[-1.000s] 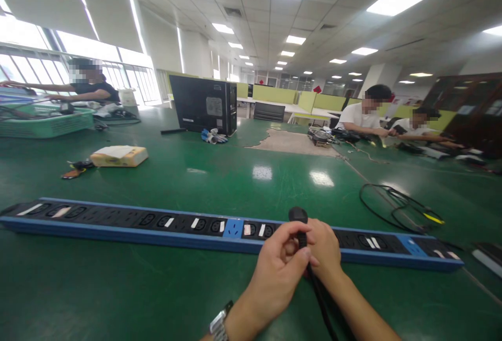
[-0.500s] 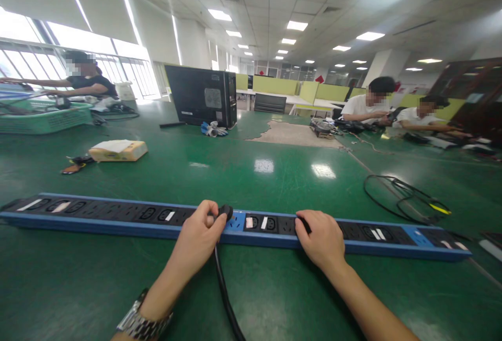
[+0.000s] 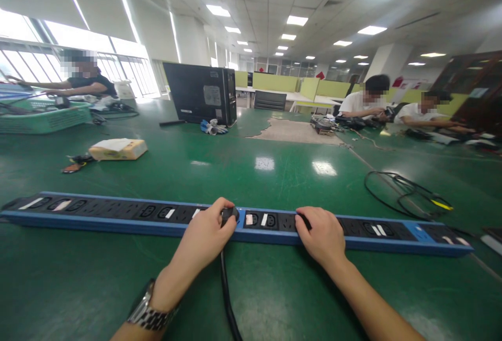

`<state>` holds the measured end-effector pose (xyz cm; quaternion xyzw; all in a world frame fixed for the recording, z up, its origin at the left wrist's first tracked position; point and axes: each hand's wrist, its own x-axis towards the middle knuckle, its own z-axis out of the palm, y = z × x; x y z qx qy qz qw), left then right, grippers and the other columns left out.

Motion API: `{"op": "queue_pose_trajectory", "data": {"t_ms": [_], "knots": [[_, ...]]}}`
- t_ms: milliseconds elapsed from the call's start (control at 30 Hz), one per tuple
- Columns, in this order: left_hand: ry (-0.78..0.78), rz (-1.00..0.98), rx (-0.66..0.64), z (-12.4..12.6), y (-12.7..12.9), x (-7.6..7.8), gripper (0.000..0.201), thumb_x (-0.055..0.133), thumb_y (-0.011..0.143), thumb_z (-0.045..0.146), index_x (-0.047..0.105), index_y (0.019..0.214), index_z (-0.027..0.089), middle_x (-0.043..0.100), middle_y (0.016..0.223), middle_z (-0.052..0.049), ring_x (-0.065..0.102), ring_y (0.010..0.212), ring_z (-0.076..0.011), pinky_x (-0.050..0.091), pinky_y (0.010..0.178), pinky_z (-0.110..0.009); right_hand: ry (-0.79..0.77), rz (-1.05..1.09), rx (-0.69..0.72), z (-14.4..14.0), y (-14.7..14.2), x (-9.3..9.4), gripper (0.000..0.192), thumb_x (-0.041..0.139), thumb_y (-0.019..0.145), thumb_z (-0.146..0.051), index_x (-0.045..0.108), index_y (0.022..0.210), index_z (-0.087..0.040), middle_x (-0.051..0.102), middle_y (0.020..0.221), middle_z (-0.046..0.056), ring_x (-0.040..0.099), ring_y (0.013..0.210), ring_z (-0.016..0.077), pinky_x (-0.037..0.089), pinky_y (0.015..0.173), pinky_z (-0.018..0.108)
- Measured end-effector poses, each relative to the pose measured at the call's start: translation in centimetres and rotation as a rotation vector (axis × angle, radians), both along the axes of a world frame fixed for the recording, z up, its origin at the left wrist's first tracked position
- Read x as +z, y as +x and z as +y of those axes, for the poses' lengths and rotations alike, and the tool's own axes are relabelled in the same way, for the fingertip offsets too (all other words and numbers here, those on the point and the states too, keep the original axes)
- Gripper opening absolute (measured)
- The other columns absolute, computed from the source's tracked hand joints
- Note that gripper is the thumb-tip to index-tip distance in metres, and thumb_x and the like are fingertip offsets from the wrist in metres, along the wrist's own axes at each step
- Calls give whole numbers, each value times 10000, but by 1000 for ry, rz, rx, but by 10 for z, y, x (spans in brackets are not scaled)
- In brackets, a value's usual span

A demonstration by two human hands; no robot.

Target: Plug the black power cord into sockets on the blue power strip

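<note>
1 black plug [image 3: 231,214], pinched by left fingers [image 3: 217,207], moved over blue socket [image 3: 241,216]; right fingers [image 3: 311,212]: cannot tell.

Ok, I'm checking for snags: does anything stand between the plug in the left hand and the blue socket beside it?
Nothing visible does: the left hand holds the plug at the blue socket, covering part of it; contact is hidden.

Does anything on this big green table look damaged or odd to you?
Yes, the green tabletop looks damaged: beyond the power strip, right of the black computer case, a ragged-edged tan patch interrupts the green, as if torn open.
</note>
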<state>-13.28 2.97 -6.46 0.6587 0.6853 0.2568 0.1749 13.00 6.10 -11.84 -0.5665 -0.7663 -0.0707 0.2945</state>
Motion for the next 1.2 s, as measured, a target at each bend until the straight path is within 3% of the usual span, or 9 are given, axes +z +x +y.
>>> {"op": "queue_pose_trajectory", "data": {"t_ms": [233,500,600,700,833,1067,1200], "knots": [[-48,212,-15,4,11,8,199,484,822,331,594,969,254,602,659,-8,569,624,-195,257,540,-263,-12,8,-6,-1,0,2,220,491,884,-293,688,945,-217,720,969,19,617,923,186,378,850,320],[-24,220,26,-3,15,4,252,468,828,370,608,1018,282,650,731,-32,612,685,-228,278,549,-257,-18,14,-12,-2,-1,3,221,488,881,-287,687,943,-216,720,973,22,615,928,186,378,859,319],[12,76,20,-3,11,-1,259,505,814,400,635,994,266,606,619,2,576,590,-200,284,521,-247,-15,14,-11,-2,-1,3,223,486,882,-288,687,946,-217,720,976,24,615,929,184,379,859,318],[-7,-229,-19,-2,6,-7,359,518,808,481,646,1028,227,536,483,38,523,460,-175,307,462,-239,-23,4,-6,-1,0,3,228,484,883,-294,688,948,-215,721,973,27,616,925,187,381,853,320],[-116,-595,-32,-3,2,-9,472,539,784,486,605,1126,168,626,532,14,502,361,-141,362,394,-233,-24,-3,-1,0,0,2,231,487,882,-295,688,955,-207,720,979,30,615,932,188,382,857,321],[-126,-759,-24,-6,4,-6,492,631,740,419,562,1129,125,698,631,-52,590,435,-150,383,377,-199,-10,8,8,0,1,1,229,487,882,-301,686,950,-208,718,970,26,615,919,184,386,852,320],[5,-880,0,-7,0,1,527,659,752,406,551,1180,118,707,657,-57,593,477,-132,424,432,-191,-15,8,2,-1,1,1,228,484,884,-300,684,952,-213,719,972,25,616,921,185,387,852,322]]}}
